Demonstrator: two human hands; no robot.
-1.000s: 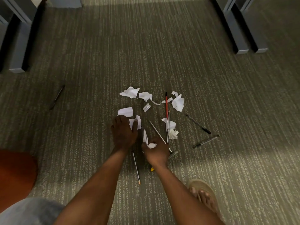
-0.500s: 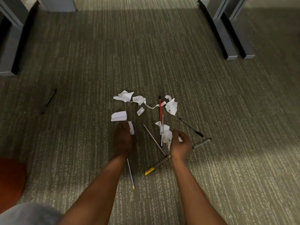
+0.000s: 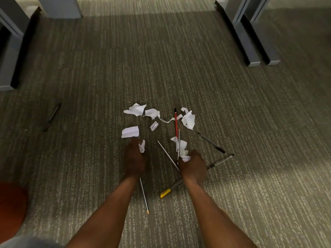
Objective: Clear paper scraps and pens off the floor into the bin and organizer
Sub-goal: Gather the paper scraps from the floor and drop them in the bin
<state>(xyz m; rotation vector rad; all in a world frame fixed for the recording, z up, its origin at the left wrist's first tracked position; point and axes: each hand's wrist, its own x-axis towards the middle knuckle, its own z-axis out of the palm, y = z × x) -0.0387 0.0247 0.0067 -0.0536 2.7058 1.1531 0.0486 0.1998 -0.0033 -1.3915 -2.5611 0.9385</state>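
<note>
Several white paper scraps lie on the carpet, among them a folded scrap [image 3: 130, 131], a crumpled one [image 3: 136, 109] and another [image 3: 188, 120]. My left hand [image 3: 134, 159] is closed on a small scrap [image 3: 142, 146] just below the folded one. My right hand [image 3: 194, 166] holds crumpled paper [image 3: 185, 157] and touches a larger scrap [image 3: 181, 145]. Pens lie around: a red pen [image 3: 176, 122], a black pen [image 3: 211, 142], a yellow-capped pen [image 3: 169, 189], a thin white pen [image 3: 144, 196] and a grey pen [image 3: 221, 161].
A lone dark pen [image 3: 52, 116] lies far left on the carpet. Grey desk legs [image 3: 250, 38] stand at the back right, another grey leg [image 3: 10, 51] at the back left. A red-brown rounded object [image 3: 10, 208] sits at the lower left.
My right hand moved right and forward from the scrap near the middle to the crumpled pile by the red pen, uncovering the yellow-capped pen. My left hand closed on the small scrap.
</note>
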